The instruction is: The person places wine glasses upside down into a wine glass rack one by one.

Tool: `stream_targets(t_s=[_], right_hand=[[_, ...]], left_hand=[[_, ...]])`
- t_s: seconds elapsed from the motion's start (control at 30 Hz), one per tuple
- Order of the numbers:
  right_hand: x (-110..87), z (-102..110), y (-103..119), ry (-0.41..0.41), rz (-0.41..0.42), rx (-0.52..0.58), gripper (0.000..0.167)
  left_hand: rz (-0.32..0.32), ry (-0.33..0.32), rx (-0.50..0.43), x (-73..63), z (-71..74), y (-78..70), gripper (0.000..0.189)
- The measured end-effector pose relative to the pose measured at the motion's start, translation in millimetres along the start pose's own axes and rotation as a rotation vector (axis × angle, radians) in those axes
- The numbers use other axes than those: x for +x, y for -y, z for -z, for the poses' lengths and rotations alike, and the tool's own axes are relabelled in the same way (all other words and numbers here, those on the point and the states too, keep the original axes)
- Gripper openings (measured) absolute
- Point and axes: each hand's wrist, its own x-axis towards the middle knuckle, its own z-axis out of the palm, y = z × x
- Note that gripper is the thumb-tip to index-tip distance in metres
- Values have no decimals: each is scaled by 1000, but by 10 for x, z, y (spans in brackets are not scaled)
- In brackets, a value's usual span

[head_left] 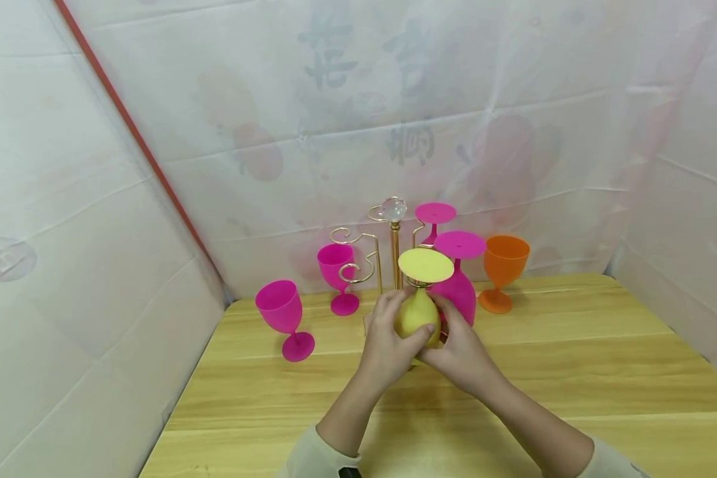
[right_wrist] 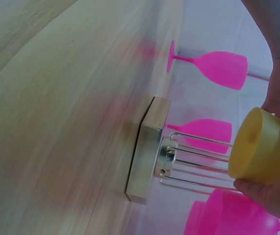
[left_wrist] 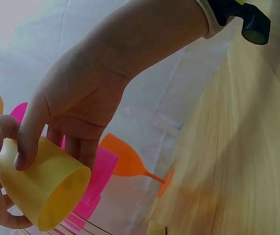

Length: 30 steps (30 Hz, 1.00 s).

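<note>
Counting live, I've got four pink goblets (head_left: 278, 307), one yellow goblet (head_left: 417, 312), one orange goblet (head_left: 506, 264), plus one gold rack (head_left: 396, 255), one clear ball (head_left: 394, 209) and one counter (head_left: 245, 411)!

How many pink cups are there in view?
4: the front-left cup and the back-left cup stand on the table; the front-right cup and back-right cup hang upside down on the rack. Others may be hidden.

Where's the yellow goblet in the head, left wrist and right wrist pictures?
Head: yellow goblet upside down, just right of center, lower half.
Left wrist: lower left, its open rim toward the bottom.
Right wrist: at the right edge, just below mid-height.
Shared landmark: the gold rack.
</note>
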Motion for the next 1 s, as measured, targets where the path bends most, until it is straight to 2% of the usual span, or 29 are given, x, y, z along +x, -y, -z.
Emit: stream_targets(t_s=[0.37, 1.0], right_hand=[[4, -21, -36, 1, 10, -13, 91], [-7, -32, -66, 2, 1, -50, 91]], left_hand=[[57, 19, -41, -25, -4, 38, 60], [31, 16, -37, -36, -13, 101, 59]])
